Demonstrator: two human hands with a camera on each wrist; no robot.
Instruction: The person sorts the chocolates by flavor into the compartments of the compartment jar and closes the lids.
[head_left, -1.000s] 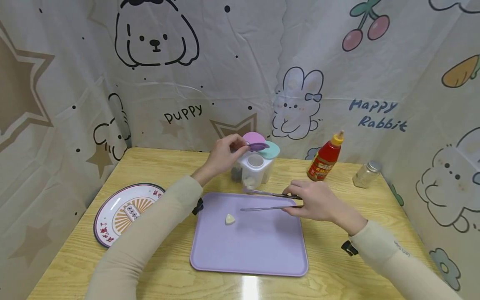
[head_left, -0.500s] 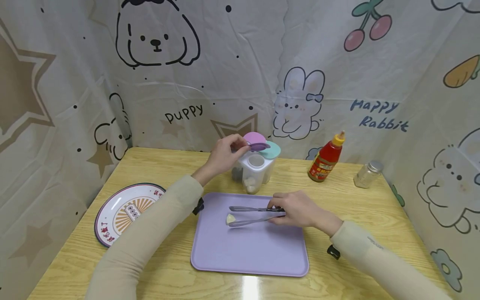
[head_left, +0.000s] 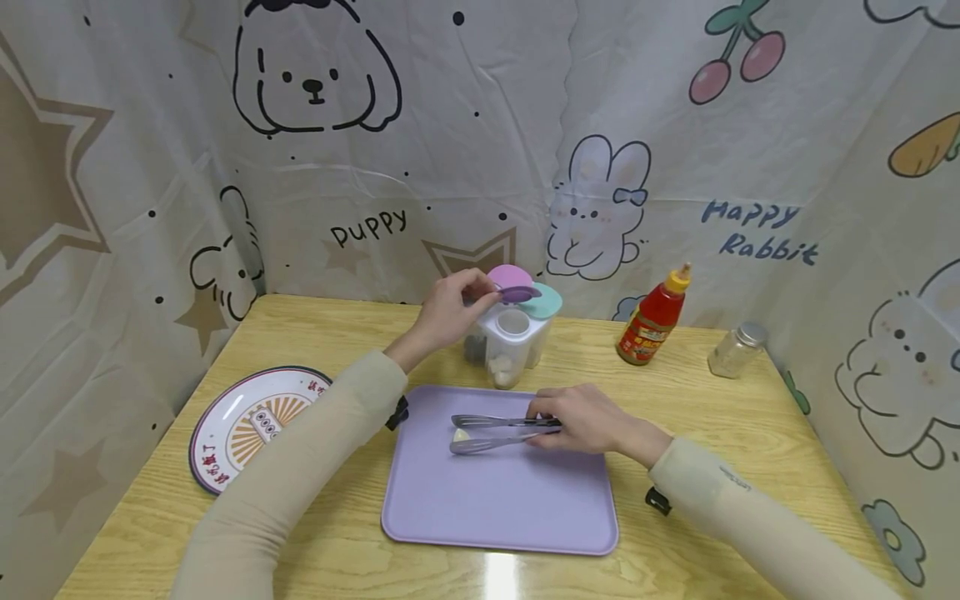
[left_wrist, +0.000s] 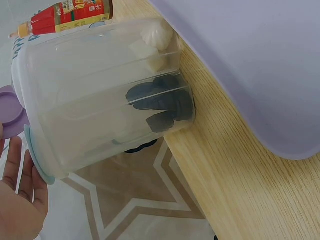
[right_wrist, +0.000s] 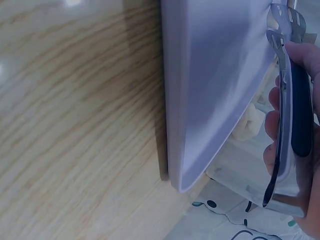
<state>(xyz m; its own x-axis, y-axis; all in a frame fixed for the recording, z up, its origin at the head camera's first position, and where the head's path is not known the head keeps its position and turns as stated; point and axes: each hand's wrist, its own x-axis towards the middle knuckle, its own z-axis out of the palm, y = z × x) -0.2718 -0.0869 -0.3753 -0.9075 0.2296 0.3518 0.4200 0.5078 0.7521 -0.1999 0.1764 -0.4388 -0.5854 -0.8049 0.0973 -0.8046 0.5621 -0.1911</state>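
My left hand pinches the raised purple lid of a clear storage container with several compartments. Beneath that lid the round mouth stands uncovered. In the left wrist view, pale pieces and dark pieces lie in separate compartments. My right hand holds metal tongs over the lilac tray, their arms apart. A small off-white wedge-shaped piece sits on the tray between the tong tips, partly hidden; whether they touch it I cannot tell.
A round patterned plate lies to the left, partly behind my left sleeve. At the back right stand a red sauce bottle with a yellow cap and a small glass jar. A printed curtain hangs behind the wooden table.
My right hand has moved the tongs left and toward me, from beside the container to around the off-white piece. My left hand still holds the purple lid up in the same place.
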